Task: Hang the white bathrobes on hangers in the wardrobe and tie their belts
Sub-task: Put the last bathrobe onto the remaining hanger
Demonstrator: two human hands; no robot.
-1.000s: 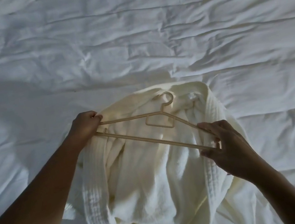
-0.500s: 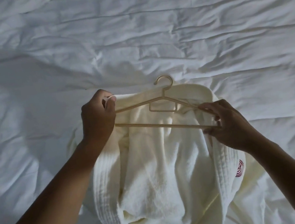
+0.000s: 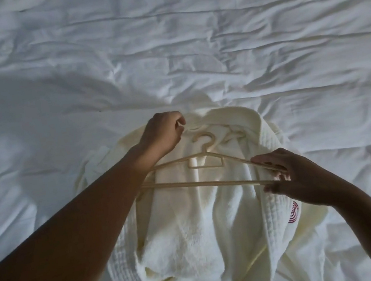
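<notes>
While the white waffle bathrobe (image 3: 193, 234) lay at the near edge of the rumpled white bedsheet (image 3: 166, 47), the left hand (image 3: 163, 132) gripped its collar. The right hand (image 3: 297, 177) pinched one end of the beige plastic hanger (image 3: 205, 154) above it.

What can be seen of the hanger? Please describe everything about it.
The hanger is thin, beige and looks plastic, with a curved hook, two sloping arms, a straight bottom bar and a small inner loop. It is held over the open white bathrobe. The right hand pinches its right end; the left forearm covers its left end.
</notes>
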